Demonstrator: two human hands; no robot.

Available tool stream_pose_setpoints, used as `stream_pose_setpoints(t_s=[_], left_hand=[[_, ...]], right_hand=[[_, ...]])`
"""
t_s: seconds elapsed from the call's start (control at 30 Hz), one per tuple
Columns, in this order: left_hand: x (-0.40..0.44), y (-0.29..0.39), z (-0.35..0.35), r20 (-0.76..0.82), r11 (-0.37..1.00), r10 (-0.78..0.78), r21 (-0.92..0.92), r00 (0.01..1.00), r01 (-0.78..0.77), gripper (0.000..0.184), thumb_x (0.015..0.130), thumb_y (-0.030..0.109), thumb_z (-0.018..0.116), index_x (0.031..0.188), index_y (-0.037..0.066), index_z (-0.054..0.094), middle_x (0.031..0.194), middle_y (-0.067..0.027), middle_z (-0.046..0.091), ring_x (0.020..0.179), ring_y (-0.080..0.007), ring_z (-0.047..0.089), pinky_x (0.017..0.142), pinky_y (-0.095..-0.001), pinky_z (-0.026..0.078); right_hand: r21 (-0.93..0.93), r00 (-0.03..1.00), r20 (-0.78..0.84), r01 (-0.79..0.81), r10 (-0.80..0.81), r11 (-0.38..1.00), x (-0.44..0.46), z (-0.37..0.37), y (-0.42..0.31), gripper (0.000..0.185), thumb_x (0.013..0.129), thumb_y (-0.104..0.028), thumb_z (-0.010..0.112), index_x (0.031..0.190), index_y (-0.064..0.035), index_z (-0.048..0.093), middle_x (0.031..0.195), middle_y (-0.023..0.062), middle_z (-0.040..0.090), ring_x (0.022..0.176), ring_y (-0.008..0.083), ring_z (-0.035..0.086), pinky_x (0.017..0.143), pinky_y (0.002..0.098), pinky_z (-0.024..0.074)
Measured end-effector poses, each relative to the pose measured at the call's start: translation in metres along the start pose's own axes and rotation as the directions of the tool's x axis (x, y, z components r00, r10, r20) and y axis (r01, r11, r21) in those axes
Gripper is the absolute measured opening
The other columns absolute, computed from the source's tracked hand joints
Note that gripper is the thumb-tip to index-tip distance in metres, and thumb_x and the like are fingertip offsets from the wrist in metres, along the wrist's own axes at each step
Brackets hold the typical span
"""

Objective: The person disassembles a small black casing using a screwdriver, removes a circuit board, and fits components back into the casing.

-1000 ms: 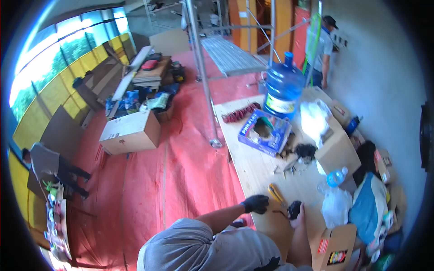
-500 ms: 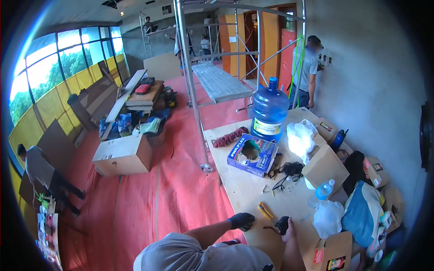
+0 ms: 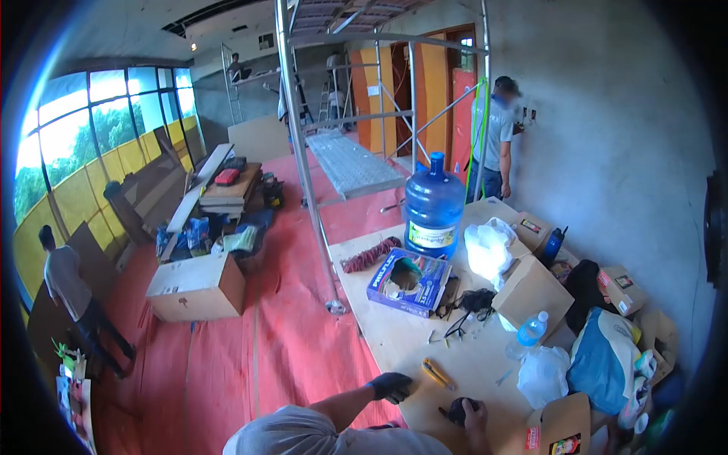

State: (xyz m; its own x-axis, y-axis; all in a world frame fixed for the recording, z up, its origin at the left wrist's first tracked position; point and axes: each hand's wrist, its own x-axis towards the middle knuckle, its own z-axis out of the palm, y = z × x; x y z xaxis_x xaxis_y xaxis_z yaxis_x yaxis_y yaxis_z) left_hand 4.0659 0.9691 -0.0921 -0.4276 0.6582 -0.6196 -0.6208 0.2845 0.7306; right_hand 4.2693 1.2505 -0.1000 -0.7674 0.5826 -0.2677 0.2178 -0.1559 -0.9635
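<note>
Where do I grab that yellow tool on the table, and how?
Probably best around the middle of the yellow tool, from above and the left hand side, thumb and fingers across its narrow width. It's long and slim, lying flat on the table. The right hand already holds a dark object. I can't tell whether a blade shows, so avoid both ends.

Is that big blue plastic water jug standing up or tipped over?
Upright. The big blue plastic jug stands on the pale wooden tabletop, its neck pointing up.
</note>
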Motion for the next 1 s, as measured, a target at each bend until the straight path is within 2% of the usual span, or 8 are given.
stream_pose_setpoints(t_s=[0.03,0.17,0.3,0.4,0.5,0.57,0.77,1.0], left_hand=[[0.000,0.005,-0.001,-0.014,1.000,-0.008,0.013,1.000,0.009,0.042,0.106,0.022,0.045,0.144,0.005,0.053,0.115,-0.0115,0.071,0.081,-0.0226,0.070,0.064,-0.0360,0.058],[0.010,0.000,-0.004,0.027,0.996,0.016,0.085,0.999,-0.018,0.029,0.105,0.021,0.047,0.125,0.006,0.062,0.098,-0.0060,0.070,0.075,-0.0185,0.070,0.059,-0.0325,0.057],[0.001,0.005,0.008,-0.040,0.873,0.121,0.480,0.992,-0.088,0.022,0.103,0.021,0.050,0.111,0.008,0.065,0.094,-0.0042,0.069,0.073,-0.0161,0.069,0.060,-0.0343,0.057],[0.026,-0.014,-0.008,-0.007,0.852,0.163,0.505,0.987,-0.137,0.021,0.102,0.023,0.051,0.109,0.009,0.065,0.092,-0.0038,0.068,0.076,-0.0156,0.069,0.062,-0.0354,0.057],[0.031,-0.021,-0.011,0.042,0.937,0.129,0.323,0.991,-0.136,0.026,0.103,0.025,0.046,0.117,0.010,0.062,0.097,-0.0050,0.065,0.081,-0.0181,0.066,0.062,-0.0353,0.053],[0.025,-0.016,-0.010,0.095,1.000,0.016,-0.007,0.995,-0.016,0.030,0.103,0.026,0.043,0.123,0.010,0.058,0.101,-0.0060,0.062,0.083,-0.0200,0.063,0.061,-0.0346,0.050],[0.025,-0.018,-0.011,0.146,0.995,0.017,-0.099,0.989,-0.003,0.031,0.104,0.026,0.040,0.127,0.010,0.055,0.103,-0.0058,0.058,0.081,-0.0201,0.057,0.059,-0.0334,0.046],[0.017,-0.011,-0.003,0.123,0.998,0.022,0.049,0.992,-0.028,0.027,0.104,0.025,0.041,0.123,0.012,0.056,0.106,-0.0059,0.055,0.085,-0.0190,0.055,0.064,-0.0329,0.047]], right_hand=[[0.007,0.998,0.000,-0.059,0.059,0.998,-0.003,0.002,-0.011,0.038,0.090,-0.023,0.079,0.112,0.0026,0.061,0.101,0.0136,0.069,0.080,0.0219,0.070,0.063,0.0365,0.0621],[0.017,0.996,0.002,-0.086,0.085,0.996,-0.005,0.003,-0.018,0.041,0.090,-0.026,0.079,0.113,0.0019,0.059,0.103,0.0148,0.068,0.078,0.0258,0.071,0.053,0.0408,0.0633],[0.016,0.996,0.044,-0.083,0.082,0.996,-0.001,0.000,-0.012,0.042,0.091,-0.027,0.079,0.113,0.0011,0.058,0.104,0.0153,0.068,0.078,0.0263,0.072,0.053,0.0414,0.0637],[0.070,0.995,0.079,-0.067,0.061,0.995,0.007,-0.005,0.003,0.041,0.091,-0.028,0.079,0.112,0.0004,0.059,0.102,0.0147,0.068,0.078,0.0254,0.072,0.052,0.0412,0.0637],[0.054,0.997,0.057,-0.049,0.045,0.997,0.005,-0.005,0.002,0.040,0.091,-0.028,0.078,0.112,0.0002,0.059,0.099,0.0138,0.069,0.076,0.0245,0.072,0.052,0.0409,0.0634],[0.040,0.998,0.044,-0.045,0.044,0.998,0.003,-0.004,-0.002,0.039,0.091,-0.028,0.078,0.111,0.0001,0.059,0.098,0.0133,0.069,0.075,0.0242,0.072,0.052,0.0406,0.0632],[0.074,0.995,0.084,-0.065,0.059,0.995,0.011,-0.005,0.005,0.040,0.092,-0.029,0.078,0.112,-0.0002,0.058,0.099,0.0135,0.070,0.075,0.0246,0.072,0.051,0.0397,0.0630],[0.032,0.996,0.050,-0.070,0.068,0.997,0.008,-0.003,0.002,0.041,0.092,-0.030,0.078,0.111,-0.0001,0.058,0.100,0.0137,0.069,0.076,0.0245,0.072,0.052,0.0388,0.0628]])
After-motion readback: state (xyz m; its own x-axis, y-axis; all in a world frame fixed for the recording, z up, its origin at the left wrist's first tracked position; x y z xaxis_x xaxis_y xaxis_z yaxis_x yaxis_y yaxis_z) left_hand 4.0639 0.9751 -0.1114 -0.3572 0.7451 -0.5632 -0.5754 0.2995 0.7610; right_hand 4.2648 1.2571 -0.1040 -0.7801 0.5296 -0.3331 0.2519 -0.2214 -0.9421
